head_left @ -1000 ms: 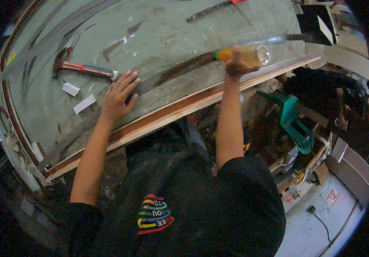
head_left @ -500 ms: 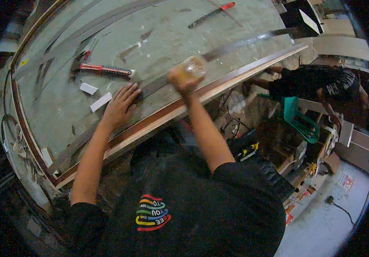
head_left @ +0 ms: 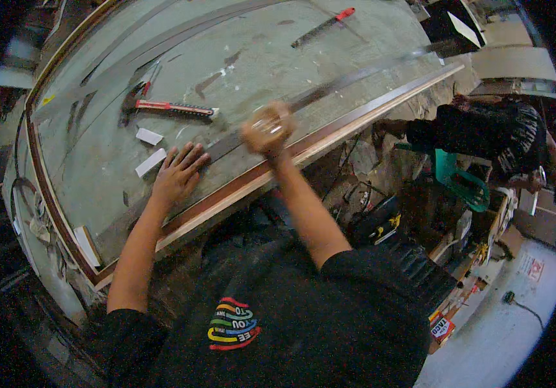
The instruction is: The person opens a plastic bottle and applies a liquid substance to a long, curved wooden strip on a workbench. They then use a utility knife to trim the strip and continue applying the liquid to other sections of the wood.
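Note:
My left hand (head_left: pixel 178 173) lies flat, fingers spread, on a long dark strip (head_left: pixel 355 76) that runs along the workbench (head_left: pixel 245 58) near its wooden front edge (head_left: pixel 329 132). My right hand (head_left: pixel 266 129) is closed around a small clear bottle (head_left: pixel 270 122) with an orange end, blurred by motion, held over the same strip just right of my left hand.
A hammer with a red and black handle (head_left: pixel 168 107) lies beyond my left hand, two white scraps (head_left: pixel 150 150) beside it. A red-tipped tool (head_left: pixel 323 24) lies far back. Another person in dark clothes (head_left: pixel 484 132) bends at the right, by a green crate (head_left: pixel 459 181).
My right hand has carried the bottle leftwards along the strip from the bench's right end to just beside my left hand. My left hand has stayed pressed flat.

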Demonstrator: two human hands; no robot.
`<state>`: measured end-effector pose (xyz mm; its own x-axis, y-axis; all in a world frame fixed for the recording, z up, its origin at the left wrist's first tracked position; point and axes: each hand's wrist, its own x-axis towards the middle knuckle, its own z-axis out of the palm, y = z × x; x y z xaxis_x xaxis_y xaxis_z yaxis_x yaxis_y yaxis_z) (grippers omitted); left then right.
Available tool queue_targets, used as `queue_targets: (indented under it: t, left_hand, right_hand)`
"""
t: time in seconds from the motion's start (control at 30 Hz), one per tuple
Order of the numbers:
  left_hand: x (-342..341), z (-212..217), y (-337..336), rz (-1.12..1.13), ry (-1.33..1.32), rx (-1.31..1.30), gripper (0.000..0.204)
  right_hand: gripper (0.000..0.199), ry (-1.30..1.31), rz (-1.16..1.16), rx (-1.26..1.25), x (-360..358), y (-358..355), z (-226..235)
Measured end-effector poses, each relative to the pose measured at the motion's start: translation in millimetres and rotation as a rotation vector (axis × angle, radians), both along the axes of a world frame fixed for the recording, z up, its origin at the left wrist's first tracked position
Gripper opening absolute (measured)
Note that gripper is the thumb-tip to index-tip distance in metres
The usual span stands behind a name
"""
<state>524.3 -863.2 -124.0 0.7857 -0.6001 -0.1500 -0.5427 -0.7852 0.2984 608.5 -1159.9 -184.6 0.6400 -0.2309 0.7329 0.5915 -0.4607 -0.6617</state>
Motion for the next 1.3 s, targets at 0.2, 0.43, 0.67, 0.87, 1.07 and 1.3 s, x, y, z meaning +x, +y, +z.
queue_targets:
  t: [0.2, 0.43, 0.67, 0.87, 1.07, 1.3]
  left_hand:
    - [0, 4, 1, 0.009, 0.034, -0.005, 0.052]
    - [3, 10, -1, 0.029, 0.057, -0.029, 0.052]
    - [4, 8, -2, 0.024, 0.05, -0.004, 0.05]
    - [1, -10, 13, -0.024, 0.098, 0.1, 0.051]
    - [-39, -2, 27, 0.033, -0.096, -0.1, 0.044]
    - [-59, -23, 50, 0.131, -0.246, -0.364, 0.026]
  right_hand:
    - [0.07, 0.009, -0.143, -0.374, 11, -22, -27]
    - [0.024, 0.085, -0.558, -0.288, 131, -205, -21]
    - [0.056, -0.052, -0.07, -0.039, 42, -47, 5]
    - [0.069, 0.192, 0.326, 0.102, -47, 90, 10]
    - [0.058, 0.155, -0.164, -0.016, 16, 15, 30]
    - [0.054, 0.202, -0.201, -0.083, -7, 49, 37]
